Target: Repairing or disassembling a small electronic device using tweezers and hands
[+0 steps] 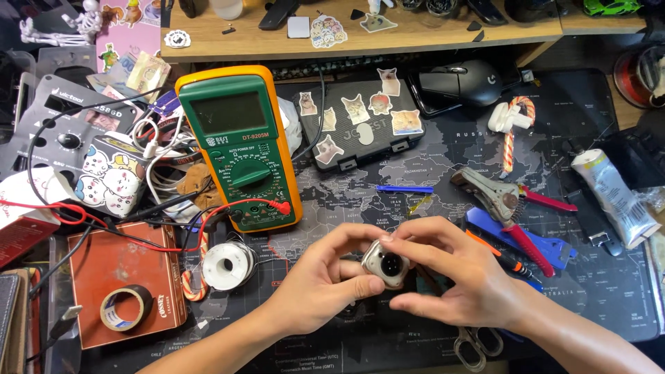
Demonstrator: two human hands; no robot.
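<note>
Both my hands meet near the middle of the table, over a dark map-print mat. My left hand and right hand are both closed around one small grey round part, fingertips pinching it from either side; its face with dark holes looks up at me. It's lifted just off the mat, I think, though I can't tell for sure.

Far left of the hands: a green and orange multimeter, standing tilted, with a red lead plugged in at its base. Just left of my left hand sits a solder spool. Further left, a roll of tape lies on a brown flat box.

Right of the hands: red-handled pliers and a blue plastic tool, touching. Scissors poke out under my right wrist. A black case with cat stickers and a black mouse lie at the far side. A white tube lies far right.
</note>
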